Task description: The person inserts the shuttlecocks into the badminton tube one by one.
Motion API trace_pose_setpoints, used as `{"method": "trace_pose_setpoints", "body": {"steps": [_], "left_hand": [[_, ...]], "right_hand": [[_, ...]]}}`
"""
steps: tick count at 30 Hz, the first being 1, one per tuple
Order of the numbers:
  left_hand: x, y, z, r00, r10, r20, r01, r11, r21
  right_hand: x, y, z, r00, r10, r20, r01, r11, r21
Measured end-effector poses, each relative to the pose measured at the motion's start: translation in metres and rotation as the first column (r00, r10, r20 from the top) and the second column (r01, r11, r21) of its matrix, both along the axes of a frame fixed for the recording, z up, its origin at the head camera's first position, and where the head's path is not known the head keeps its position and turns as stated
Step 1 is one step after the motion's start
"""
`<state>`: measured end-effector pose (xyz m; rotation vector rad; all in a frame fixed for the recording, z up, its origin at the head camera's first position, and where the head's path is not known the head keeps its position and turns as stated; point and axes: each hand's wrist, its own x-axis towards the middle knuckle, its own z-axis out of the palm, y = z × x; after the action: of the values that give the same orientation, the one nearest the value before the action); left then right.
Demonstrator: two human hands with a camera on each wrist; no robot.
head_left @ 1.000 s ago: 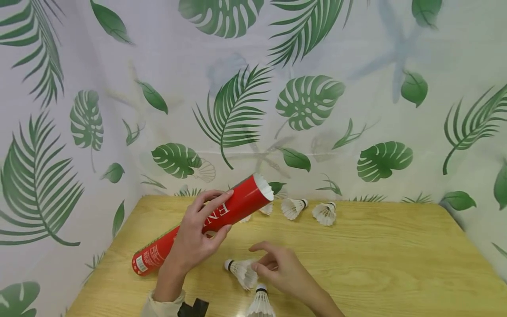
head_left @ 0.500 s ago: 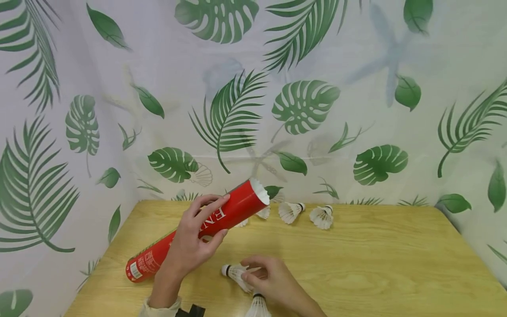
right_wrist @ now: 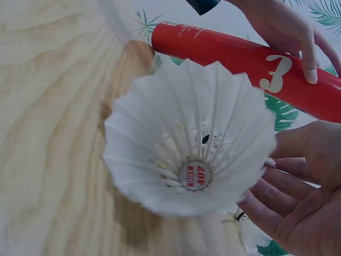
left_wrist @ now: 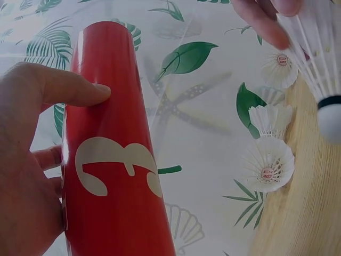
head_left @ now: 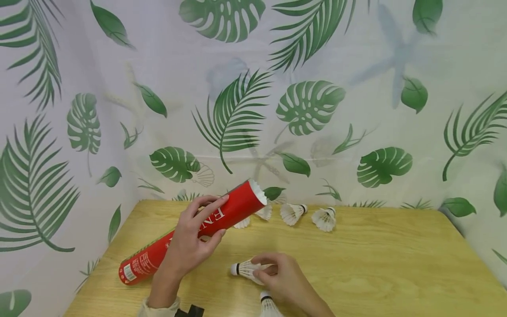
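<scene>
Shuttlecock (head_left: 244, 269) with white feathers, white cork and a black band lies nearly level at the near part of the wood-grain table (head_left: 376, 259), cork pointing left — its skirt pinched between thumb and fingers of the right hand (head_left: 280, 275). Red tube (head_left: 242, 203), white-lettered, slants from its barcoded end at lower left to a raised, white scalloped end at right — left hand (head_left: 194, 240) wrapped around its middle.

The shuttlecock (right_wrist: 189, 138) reads "402"; the red tube (head_left: 233, 209), apparently "EN".
</scene>
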<state>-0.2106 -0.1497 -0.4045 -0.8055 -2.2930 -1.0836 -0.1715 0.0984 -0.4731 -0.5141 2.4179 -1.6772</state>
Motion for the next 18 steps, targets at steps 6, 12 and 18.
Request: {"method": "trace_pose_setpoints", "body": {"steps": [6,12,18], "left_hand": [[-0.002,-0.001,-0.001,1.000,0.018,-0.010,-0.019,1.000,-0.012],[-0.004,-0.001,-0.002,1.000,0.024,-0.019,-0.024,1.000,-0.014],[-0.001,-0.005,-0.002,0.999,0.045,0.007,-0.045,0.999,-0.030]], "right_hand": [[-0.007,0.017,0.003,0.994,-0.066,-0.089,0.064,0.998,-0.019],[-0.012,0.039,0.014,0.981,-0.155,-0.112,0.151,0.988,-0.044],[-0.015,0.054,0.032,0.961,-0.254,-0.110,0.247,0.966,-0.073]]}}
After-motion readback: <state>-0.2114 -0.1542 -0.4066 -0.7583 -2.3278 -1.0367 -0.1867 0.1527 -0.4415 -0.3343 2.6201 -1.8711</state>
